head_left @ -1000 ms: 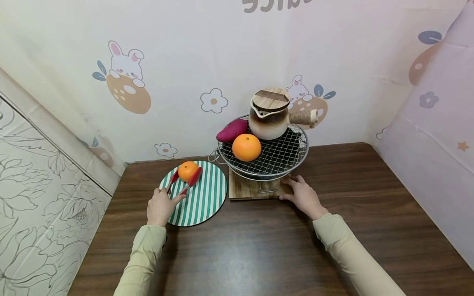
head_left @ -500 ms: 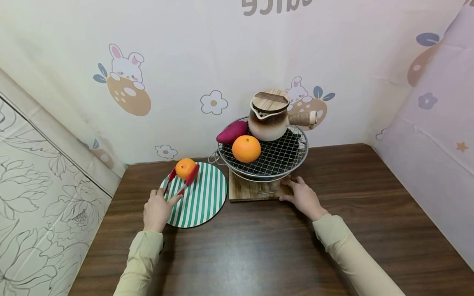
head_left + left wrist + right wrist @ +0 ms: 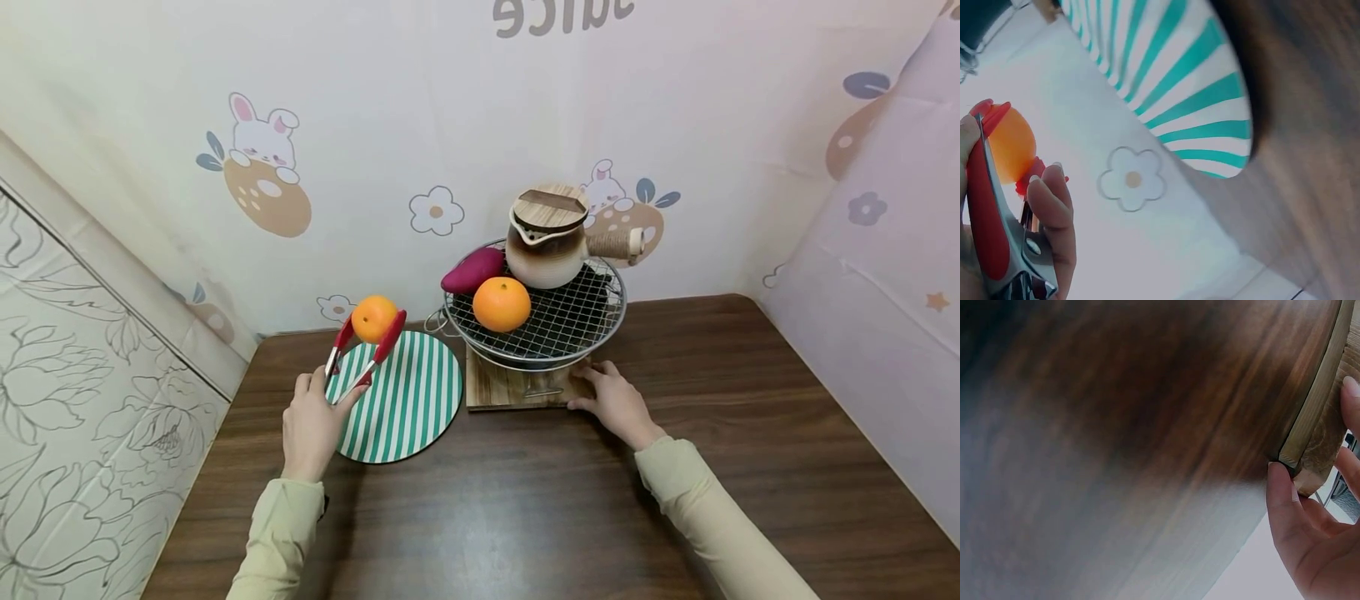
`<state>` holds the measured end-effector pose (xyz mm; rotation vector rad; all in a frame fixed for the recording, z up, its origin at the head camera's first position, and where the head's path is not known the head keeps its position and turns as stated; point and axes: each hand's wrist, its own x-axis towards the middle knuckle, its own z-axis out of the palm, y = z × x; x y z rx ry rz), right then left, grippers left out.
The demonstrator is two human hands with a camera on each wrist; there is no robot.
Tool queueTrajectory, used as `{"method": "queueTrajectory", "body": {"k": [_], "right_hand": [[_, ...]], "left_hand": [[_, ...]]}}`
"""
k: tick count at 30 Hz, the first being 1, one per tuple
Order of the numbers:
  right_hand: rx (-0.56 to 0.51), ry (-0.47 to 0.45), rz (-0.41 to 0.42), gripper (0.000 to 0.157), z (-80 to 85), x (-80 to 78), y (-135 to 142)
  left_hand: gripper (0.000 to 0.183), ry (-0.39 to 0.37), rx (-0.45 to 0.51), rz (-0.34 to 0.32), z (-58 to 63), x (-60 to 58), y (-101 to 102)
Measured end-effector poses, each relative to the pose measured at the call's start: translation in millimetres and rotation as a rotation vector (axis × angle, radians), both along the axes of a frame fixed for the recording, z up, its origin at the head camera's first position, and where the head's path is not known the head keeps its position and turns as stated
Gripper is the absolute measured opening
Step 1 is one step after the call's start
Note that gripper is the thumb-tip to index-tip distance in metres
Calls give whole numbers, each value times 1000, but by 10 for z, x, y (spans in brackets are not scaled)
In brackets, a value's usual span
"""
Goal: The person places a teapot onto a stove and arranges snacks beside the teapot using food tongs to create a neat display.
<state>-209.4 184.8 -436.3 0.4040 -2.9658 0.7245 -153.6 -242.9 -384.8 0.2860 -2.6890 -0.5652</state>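
My left hand [image 3: 309,433] grips red-and-metal tongs [image 3: 391,335], whose red tips clasp a small orange tangerine [image 3: 374,319]. The tangerine hangs above the far side of a round green-and-white striped mat [image 3: 408,400]. In the left wrist view, fingers and thumb wrap the tongs [image 3: 988,219] on both sides. My right hand [image 3: 621,408] holds the front right corner of a wooden board [image 3: 495,390], thumb at its front edge and fingers at its side. The right wrist view shows the thumb against the corner of this board [image 3: 1317,412].
On the board stands a round grill with a wire rack [image 3: 573,321]. The rack bears a larger orange [image 3: 502,304], a purple sweet potato [image 3: 472,271] and a lidded clay pot [image 3: 546,254] with its handle pointing right. A patterned curtain [image 3: 480,125] hangs behind the brown table [image 3: 480,517].
The tangerine has risen off the striped mat in the tongs, shifting slightly left and away. My left hand has moved a little left. My right hand stays at the board's corner.
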Motion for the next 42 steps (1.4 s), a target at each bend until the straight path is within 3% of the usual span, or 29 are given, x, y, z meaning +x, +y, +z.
{"method": "queueTrajectory", "body": {"k": [10, 23, 33, 42], "right_hand": [[3, -4, 2, 55, 8, 2, 3], [-1, -4, -9, 56, 26, 23, -10], [-6, -2, 2, 55, 22, 24, 2], [-16, -1, 5, 54, 5, 22, 4]], "left_hand": [[73, 102, -11, -66, 297, 112, 222], [72, 111, 20, -183, 715, 267, 618], [70, 193, -68, -284, 916, 304, 977], [70, 238, -167, -371, 1002, 274, 1261]]}}
